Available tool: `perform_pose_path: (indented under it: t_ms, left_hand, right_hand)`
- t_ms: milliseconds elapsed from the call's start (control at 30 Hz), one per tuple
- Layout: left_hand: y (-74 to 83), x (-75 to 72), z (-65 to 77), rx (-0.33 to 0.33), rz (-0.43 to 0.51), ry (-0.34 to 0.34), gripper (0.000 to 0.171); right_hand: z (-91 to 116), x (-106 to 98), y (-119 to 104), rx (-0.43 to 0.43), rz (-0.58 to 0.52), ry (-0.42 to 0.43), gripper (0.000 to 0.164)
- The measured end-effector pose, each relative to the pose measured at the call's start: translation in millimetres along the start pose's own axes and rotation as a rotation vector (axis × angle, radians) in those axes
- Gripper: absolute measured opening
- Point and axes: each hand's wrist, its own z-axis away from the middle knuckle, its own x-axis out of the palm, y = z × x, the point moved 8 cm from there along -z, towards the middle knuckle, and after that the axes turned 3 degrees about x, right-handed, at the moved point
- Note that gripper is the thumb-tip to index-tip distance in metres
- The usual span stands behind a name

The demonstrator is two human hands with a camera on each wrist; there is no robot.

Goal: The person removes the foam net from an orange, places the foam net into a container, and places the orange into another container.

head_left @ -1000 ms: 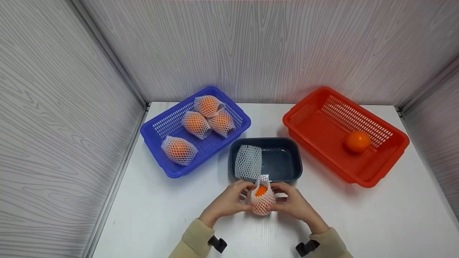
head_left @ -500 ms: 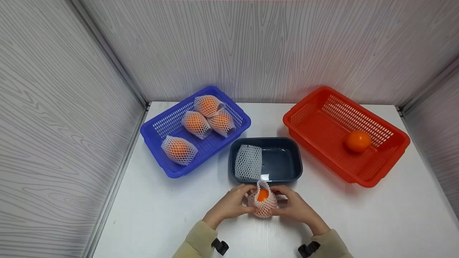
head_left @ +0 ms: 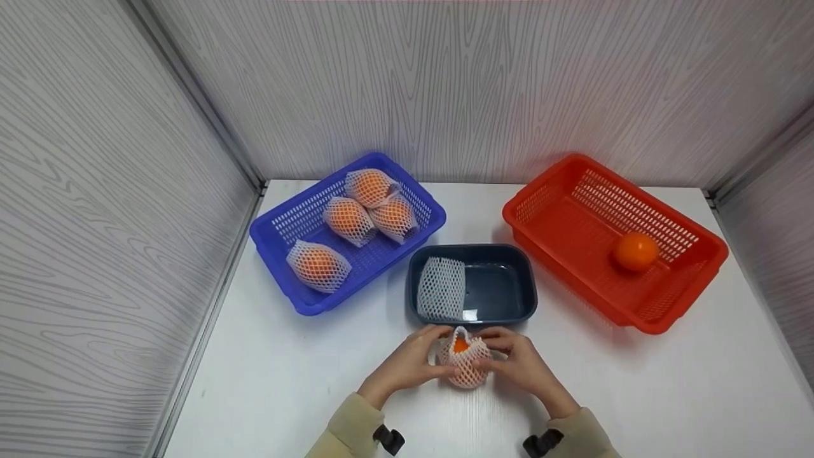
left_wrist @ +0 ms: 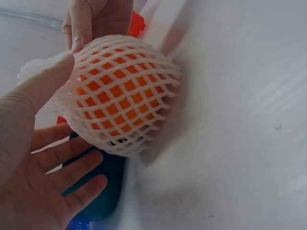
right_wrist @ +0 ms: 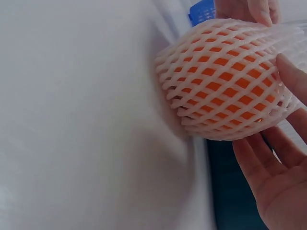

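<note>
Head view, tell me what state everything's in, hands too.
Held orange: netted, top showing
Net: around that orange, mouth open
Left hand: gripping the net
Right hand: gripping the net
Blue basket: holding four netted oranges
Red basket: holding one bare orange
Tray: partly filled, netting at its left
Spare netting: lying flat; one piece or several, cannot tell

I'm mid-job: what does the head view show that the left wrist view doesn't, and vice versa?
Head only: four netted oranges inside the blue basket, a bare orange in the red basket, and spare netting in the dark tray.
Left wrist only: the palm side of the left hand.
Both: the left hand and right hand on the foam net around the held orange, plus at least part of the tray and both baskets.
</note>
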Motion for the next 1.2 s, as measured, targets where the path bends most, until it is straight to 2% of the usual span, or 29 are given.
perform_pose_path:
  t_ms: [167, 300, 400, 533, 667, 733, 867, 1033, 1200]
  left_hand:
    - [2.6, 2.2, -4.9, 0.052, 0.022, 0.011, 0.051]
    - [5.7, -0.7, -7.6, 0.08, 0.047, 0.052, 0.038]
    - [6.7, -3.2, -7.6, 0.095, 0.08, 0.083, 0.033]
    - [9.0, -4.8, -6.1, 0.129, 0.106, 0.123, 0.026]
    - [11.1, -6.4, -6.6, 0.157, 0.082, 0.147, 0.02]
    - [11.9, -7.0, -6.5, 0.162, 0.081, 0.155, 0.018]
    - [13.4, -7.1, -5.5, 0.174, 0.106, 0.174, 0.018]
    - [13.9, -7.8, -6.5, 0.191, 0.124, 0.206, 0.018]
    - [11.4, -4.7, -6.7, 0.158, 0.127, 0.166, 0.038]
  right_hand:
    - [3, -1, -23, -0.06, -0.01, 0.027, 0.014]
    - [7, -1, -46, -0.136, -0.021, 0.029, 0.012]
    - [8, 0, -48, -0.144, -0.031, 0.026, 0.013]
    - [7, 1, -44, -0.087, -0.06, -0.001, 0.028]
    - [7, 0, -41, -0.051, -0.071, -0.021, 0.05]
    - [7, 0, -41, -0.05, -0.054, -0.039, 0.052]
    - [8, 0, -40, -0.058, 0.002, -0.051, 0.039]
    - [8, -5, -44, -0.092, 0.026, 0.033, 0.007]
    - [10, -7, -49, -0.144, 0.027, 0.1, 0.005]
